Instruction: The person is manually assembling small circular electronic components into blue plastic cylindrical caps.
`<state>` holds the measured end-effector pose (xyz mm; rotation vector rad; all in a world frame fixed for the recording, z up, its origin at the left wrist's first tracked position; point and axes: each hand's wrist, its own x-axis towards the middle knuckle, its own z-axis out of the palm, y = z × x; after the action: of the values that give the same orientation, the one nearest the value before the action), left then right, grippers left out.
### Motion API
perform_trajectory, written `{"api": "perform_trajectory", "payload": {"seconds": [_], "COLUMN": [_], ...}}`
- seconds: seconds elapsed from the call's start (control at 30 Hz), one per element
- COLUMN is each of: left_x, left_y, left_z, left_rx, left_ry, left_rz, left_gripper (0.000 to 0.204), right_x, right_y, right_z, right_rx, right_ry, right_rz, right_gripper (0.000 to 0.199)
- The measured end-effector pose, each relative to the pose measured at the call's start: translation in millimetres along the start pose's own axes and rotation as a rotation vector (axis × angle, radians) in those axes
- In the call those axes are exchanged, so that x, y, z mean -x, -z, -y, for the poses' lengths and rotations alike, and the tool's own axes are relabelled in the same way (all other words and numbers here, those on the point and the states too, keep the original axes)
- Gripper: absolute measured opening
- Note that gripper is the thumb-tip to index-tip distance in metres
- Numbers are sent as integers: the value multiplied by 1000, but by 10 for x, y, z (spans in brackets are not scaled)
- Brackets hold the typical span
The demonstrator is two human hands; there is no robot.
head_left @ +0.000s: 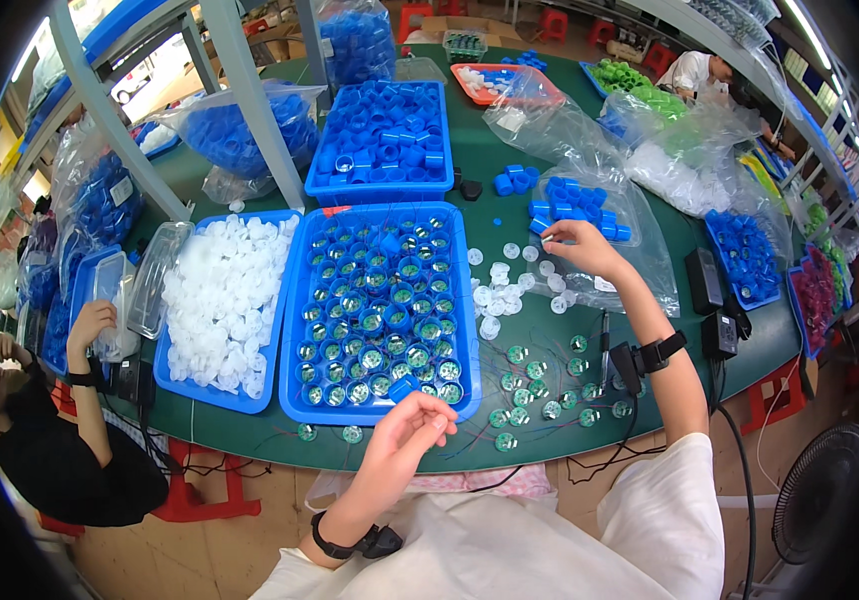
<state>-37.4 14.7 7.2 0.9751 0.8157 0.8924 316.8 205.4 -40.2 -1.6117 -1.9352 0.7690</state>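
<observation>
Over the front edge of a blue tray, my left hand has its fingers curled together. A tilted blue plastic cup sits just beyond them; whether they grip anything is hidden. That tray is filled with blue cups with green circuit boards inside. My right hand reaches to a heap of blue cups on clear plastic, thumb and fingertips pinched. Something small and pale shows at the fingertips, too small to name. Translucent round discs lie nearby, and loose green circuit boards with thin wires spread nearer me.
A tray of white translucent parts stands left, and a tray of blue cups behind. Clear bags cover the right side. Black power boxes stand near the right edge. A co-worker's hand is at far left.
</observation>
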Motion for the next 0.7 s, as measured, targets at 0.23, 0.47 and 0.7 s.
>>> {"api": "perform_trajectory", "payload": {"seconds": [0.23,0.47,0.7], "left_x": [-122,-199,-174], "left_y": [-43,-178,-139], "left_z": [-14,102,119], "left_rx": [-23,165,372], "left_ry": [-11,-183,-299], "left_rz": [126,222,245], "left_gripper": [28,46,45], "right_x": [780,1635,1782], "right_y": [17,-343,-305], "right_z": [1075,1865,1896], "right_rx": [-338,-534,-545], "right_ry": [39,369,461], "right_rz": [13,242,-108], "right_gripper": [27,32,40]}}
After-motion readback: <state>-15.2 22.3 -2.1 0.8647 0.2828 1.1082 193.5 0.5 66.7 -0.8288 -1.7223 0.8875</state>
